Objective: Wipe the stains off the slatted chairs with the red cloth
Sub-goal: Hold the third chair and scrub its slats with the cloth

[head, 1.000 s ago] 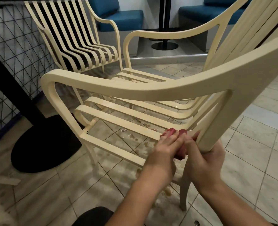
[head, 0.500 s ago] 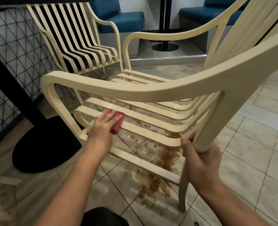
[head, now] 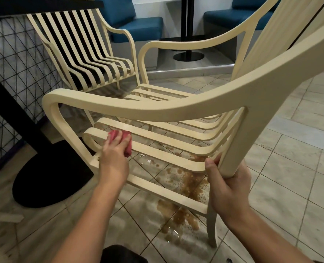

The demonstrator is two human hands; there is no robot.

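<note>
A cream slatted chair point(head: 157, 111) fills the middle of the view, its near armrest running from left to upper right. My left hand point(head: 114, 160) reaches under that armrest and holds the red cloth point(head: 120, 138) against the front of a seat slat, near the chair's front left corner. My right hand point(head: 227, 188) grips the lower end of the armrest's rear post. A second cream slatted chair point(head: 85, 52) stands behind, at the upper left.
Brown liquid point(head: 182, 186) is pooled on the tiled floor under the seat and by the rear leg. A black table base point(head: 49, 179) and wire-mesh panel point(head: 11, 76) stand at the left. Blue upholstered seats point(head: 138, 25) and a black pedestal point(head: 188, 56) are at the back.
My left hand carried the red cloth from beside my right hand at the seat's rear to the front of the slats. My right hand kept its grip on the post.
</note>
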